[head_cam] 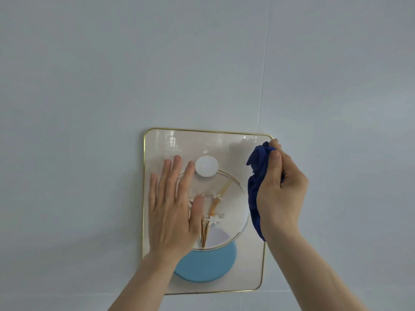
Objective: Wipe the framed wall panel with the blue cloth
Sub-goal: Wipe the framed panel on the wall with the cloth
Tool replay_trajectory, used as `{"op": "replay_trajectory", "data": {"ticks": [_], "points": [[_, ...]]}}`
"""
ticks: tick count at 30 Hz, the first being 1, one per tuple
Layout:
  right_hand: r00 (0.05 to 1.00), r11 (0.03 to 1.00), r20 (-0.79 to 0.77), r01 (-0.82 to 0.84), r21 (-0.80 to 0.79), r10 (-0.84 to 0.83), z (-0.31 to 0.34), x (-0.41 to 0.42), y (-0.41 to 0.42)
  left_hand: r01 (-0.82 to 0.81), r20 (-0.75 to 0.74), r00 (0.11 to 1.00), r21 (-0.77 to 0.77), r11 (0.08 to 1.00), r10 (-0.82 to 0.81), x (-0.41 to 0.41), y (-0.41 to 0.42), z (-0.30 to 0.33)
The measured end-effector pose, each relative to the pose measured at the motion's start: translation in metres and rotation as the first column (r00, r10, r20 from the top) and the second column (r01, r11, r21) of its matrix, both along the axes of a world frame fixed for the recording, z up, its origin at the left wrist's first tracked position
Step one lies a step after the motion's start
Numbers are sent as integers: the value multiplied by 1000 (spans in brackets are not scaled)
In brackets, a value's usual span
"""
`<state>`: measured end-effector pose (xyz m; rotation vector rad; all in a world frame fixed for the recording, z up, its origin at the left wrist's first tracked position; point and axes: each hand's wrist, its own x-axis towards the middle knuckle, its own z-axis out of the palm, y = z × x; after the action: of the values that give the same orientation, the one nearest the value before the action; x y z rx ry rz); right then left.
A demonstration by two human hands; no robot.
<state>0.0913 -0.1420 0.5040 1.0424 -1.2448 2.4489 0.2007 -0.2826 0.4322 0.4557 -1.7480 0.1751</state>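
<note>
Gripping the bunched dark blue cloth point(258, 189), the right hand point(281, 194) is pressing it against the gold-framed glossy wall panel's point(224, 144) right edge; left hand point(173, 209) is lying flat, fingers spread, on its left half.

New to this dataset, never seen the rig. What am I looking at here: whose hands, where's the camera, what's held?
There is no machine: a person works bare-handed, and the one picture comes from a wide-angle camera worn on their head. It faces a pale wall with a gold-framed panel showing a flower design. The left hand lies flat and open on the panel. The right hand grips a bunched blue cloth at the panel's upper right edge, seemingly to wipe it.
</note>
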Motion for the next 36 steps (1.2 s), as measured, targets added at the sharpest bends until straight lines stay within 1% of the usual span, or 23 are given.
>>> {"op": "replay_trajectory", "data": {"ticks": [2, 5, 8, 10, 13, 16, 19, 24, 26, 28, 32, 36], "points": [[998, 999, -35, -43, 10, 43, 6, 15, -22, -25, -44, 999, 44, 999, 27, 20, -15, 7], [992, 999, -124, -29, 20, 32, 15, 38, -52, -70, -56, 996, 82, 994, 75, 42, -39, 15], [959, 992, -261, 123, 21, -113, 21, 61, -77, -158, -17, 987, 68, 985, 160, 52, -64, 21], [912, 980, -370, 198, 12, -180, 24, 70, -93, -222, 6, 975, 41, 974, 222, 54, -81, 22], [804, 952, -524, 303, -45, -280, 26, 74, -115, -263, 33, 964, 0, 965, 263, 52, -102, 18], [637, 908, -680, 407, -102, -363, 22, 67, -135, -259, 23, 965, -36, 965, 260, 46, -116, 11], [484, 866, -788, 485, -122, -381, 16, 56, -150, -273, -17, 962, -64, 960, 273, 40, -125, 9], [266, 770, -837, 585, -253, -478, 15, 45, -163, -309, -51, 951, -102, 946, 305, 34, -133, 6], [195, 728, -838, 617, -298, -509, 14, 43, -163, -311, -60, 950, -104, 945, 306, 33, -135, 5], [154, 705, -837, 631, -325, -524, 13, 42, -162, -307, -69, 951, -114, 945, 300, 32, -134, 5], [115, 695, -846, 632, -342, -520, 11, 39, -163, -303, -68, 952, -106, 947, 297, 33, -134, 5], [45, 672, -851, 636, -380, -524, 4, 35, -164, -258, -65, 966, -100, 961, 252, 35, -134, 4]]}}
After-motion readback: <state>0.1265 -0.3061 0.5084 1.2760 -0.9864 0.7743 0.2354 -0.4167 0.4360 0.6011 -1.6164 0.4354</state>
